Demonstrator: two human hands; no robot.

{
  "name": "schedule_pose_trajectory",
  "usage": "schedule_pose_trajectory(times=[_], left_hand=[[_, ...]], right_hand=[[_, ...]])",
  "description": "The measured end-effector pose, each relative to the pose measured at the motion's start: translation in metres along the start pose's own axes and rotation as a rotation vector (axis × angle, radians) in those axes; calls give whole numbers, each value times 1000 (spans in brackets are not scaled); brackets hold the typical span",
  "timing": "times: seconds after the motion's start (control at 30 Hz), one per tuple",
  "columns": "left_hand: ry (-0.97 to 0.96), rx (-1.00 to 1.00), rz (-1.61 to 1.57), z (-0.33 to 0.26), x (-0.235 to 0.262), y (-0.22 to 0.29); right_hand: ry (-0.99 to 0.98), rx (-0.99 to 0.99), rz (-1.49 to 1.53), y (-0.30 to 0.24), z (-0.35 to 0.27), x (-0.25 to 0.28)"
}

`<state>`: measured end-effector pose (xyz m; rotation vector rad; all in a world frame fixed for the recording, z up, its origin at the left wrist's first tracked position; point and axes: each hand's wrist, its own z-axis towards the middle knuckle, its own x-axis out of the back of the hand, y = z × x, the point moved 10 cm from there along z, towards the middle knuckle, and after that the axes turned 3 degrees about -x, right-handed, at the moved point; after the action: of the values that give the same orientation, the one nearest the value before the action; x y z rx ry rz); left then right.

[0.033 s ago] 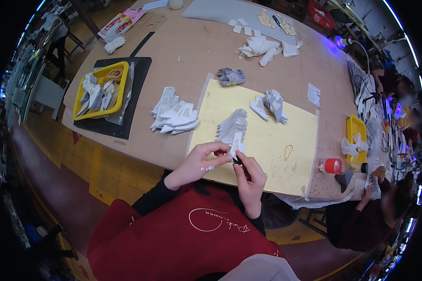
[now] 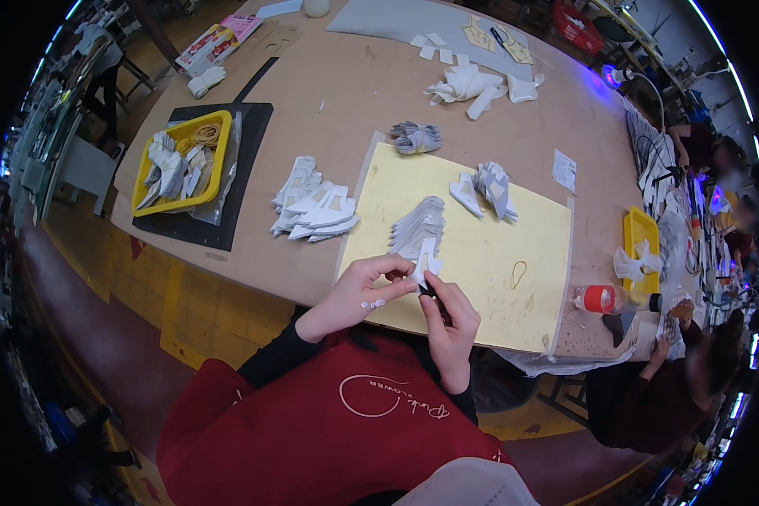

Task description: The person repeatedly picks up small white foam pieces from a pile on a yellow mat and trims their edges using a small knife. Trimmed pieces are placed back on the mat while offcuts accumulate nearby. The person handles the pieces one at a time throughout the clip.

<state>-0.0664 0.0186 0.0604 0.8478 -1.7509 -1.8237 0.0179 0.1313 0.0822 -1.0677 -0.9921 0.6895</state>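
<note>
Pinched by the fingertips of my left hand (image 2: 358, 295) is a white cut-out piece (image 2: 427, 260) with pointed ends. My right hand (image 2: 452, 325) is closed round a small black tool (image 2: 430, 291), whose tip meets the lower end of the piece; its exact kind is hidden by my fingers. Small white bits (image 2: 373, 304) stick to the back of my left hand. Just beyond my hands, a fanned stack of grey-white pieces (image 2: 417, 223) lies on the yellow sheet (image 2: 514, 253).
Fanned white pieces (image 2: 316, 207) lie to the left, near a yellow basket (image 2: 219, 160) holding bundles and rubber bands. Bundled pieces (image 2: 415, 137) and a looser bundle (image 2: 493, 190) lie farther off. A rubber band (image 2: 519, 273) and a bottle (image 2: 597, 298) are right. Another person (image 2: 675, 379) sits lower right.
</note>
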Motion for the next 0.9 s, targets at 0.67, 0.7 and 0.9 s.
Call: schedule_pose_trajectory(times=[0.67, 0.7, 0.9], left_hand=[[-19, -46, 111, 5, 1, 11], [-9, -45, 107, 6, 1, 11], [-17, -20, 87, 10, -2, 6]], right_hand=[[179, 332, -72, -21, -4, 1], [160, 279, -9, -14, -2, 2], [46, -321, 872, 53, -7, -13]])
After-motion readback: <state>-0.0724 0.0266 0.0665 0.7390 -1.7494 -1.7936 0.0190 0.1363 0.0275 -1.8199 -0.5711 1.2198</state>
